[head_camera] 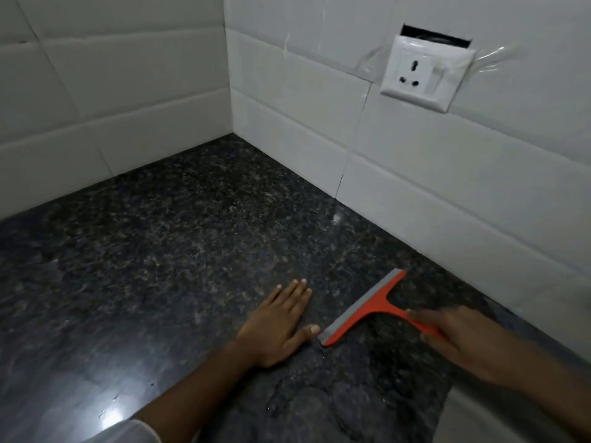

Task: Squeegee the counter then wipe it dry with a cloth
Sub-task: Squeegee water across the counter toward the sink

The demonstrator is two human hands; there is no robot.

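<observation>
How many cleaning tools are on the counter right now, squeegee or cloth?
1. An orange squeegee lies blade-down on the counter near the right wall, its handle gripped by the right hand. No cloth is in view; one may be outside the frame.

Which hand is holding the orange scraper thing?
The right hand grips the orange squeegee by its handle. The left hand lies flat on the counter.

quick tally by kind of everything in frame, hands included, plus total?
Hands: 2 (left hand flat on the counter, right hand gripping the squeegee handle)
Squeegee: 1 (orange squeegee, blade on the counter)
Counter: 1
Wall socket: 1 (white wall socket on the tiles)
Cloth: 0 visible
Total: 5
</observation>
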